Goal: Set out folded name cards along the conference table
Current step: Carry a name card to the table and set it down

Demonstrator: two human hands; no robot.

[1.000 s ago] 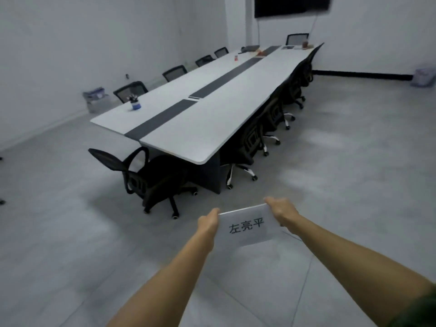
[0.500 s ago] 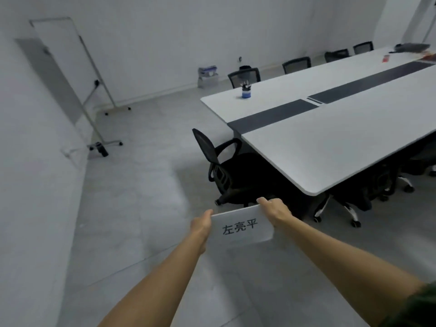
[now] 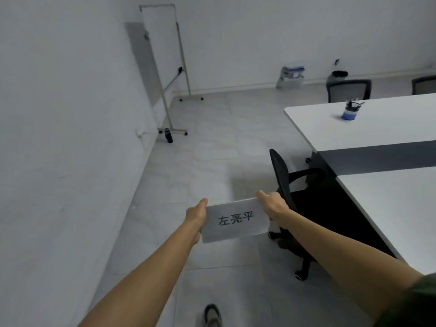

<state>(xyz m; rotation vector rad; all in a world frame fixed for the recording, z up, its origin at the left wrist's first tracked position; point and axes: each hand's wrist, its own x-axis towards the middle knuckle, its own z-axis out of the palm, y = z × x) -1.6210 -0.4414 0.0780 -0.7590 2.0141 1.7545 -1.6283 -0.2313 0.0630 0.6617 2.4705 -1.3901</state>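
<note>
Grip unchanged: left hand (image 3: 195, 217) and right hand (image 3: 273, 205) pinch the card (image 3: 234, 220) ends. The surface (image 3: 401, 208) has shifted right of the grip; nothing placed yet.

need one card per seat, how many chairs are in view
3. A black chair at the table's end, by the name card; a mesh-backed chair behind the pen cup; a third chair cut off at the right edge. More may sit out of frame.

Head-worn camera looks forward and down, conference table (image 3: 401, 119) at right.
</note>
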